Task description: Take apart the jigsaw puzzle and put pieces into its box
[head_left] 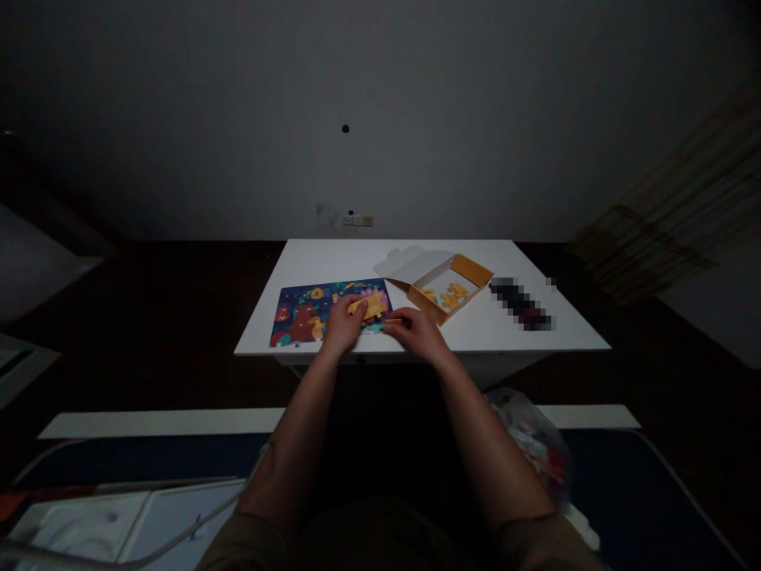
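Note:
A colourful jigsaw puzzle with a bear on a dark blue ground lies at the left front of the white table. Over its right part, my left hand is closed on yellow-backed puzzle pieces; their exact number is hard to make out. My right hand pinches a puzzle piece, seen nearly edge-on, at the puzzle's lower right corner. Whether that piece touches the puzzle cannot be told. Beside my right hand stands an open yellow box with several loose yellow puzzle pieces inside.
The box's pale lid is folded back to the left on the white table. A pixelated dark object lies on the right side. Below the table, a clear plastic bag sits by my right forearm. A wall rises behind.

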Motion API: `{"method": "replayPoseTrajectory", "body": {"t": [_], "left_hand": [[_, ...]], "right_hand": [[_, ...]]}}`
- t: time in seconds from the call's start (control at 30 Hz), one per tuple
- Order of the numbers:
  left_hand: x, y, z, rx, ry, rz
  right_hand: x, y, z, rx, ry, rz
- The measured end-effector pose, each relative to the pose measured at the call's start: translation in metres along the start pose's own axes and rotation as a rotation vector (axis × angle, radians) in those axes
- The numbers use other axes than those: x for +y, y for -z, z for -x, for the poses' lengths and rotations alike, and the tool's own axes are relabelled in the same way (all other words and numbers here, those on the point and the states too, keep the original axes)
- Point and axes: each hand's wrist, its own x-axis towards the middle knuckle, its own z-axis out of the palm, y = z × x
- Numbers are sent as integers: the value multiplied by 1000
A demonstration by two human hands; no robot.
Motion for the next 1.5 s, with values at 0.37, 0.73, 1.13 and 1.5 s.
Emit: {"method": "replayPoseTrajectory", "body": {"t": [0.37, 0.73, 1.13, 1.5], "left_hand": [[59, -92, -53, -164, -194, 136], [74, -120, -84, -375, -447, -4], [73, -128, -84, -327, -422, -92], [69, -84, -63, -306, -439, -77]], "right_hand": [[-5, -13, 26, 0, 85, 521], [1, -3, 38, 29, 120, 318], [26, 21, 46, 617, 307, 177], [43, 92, 9, 671, -121, 285]]}}
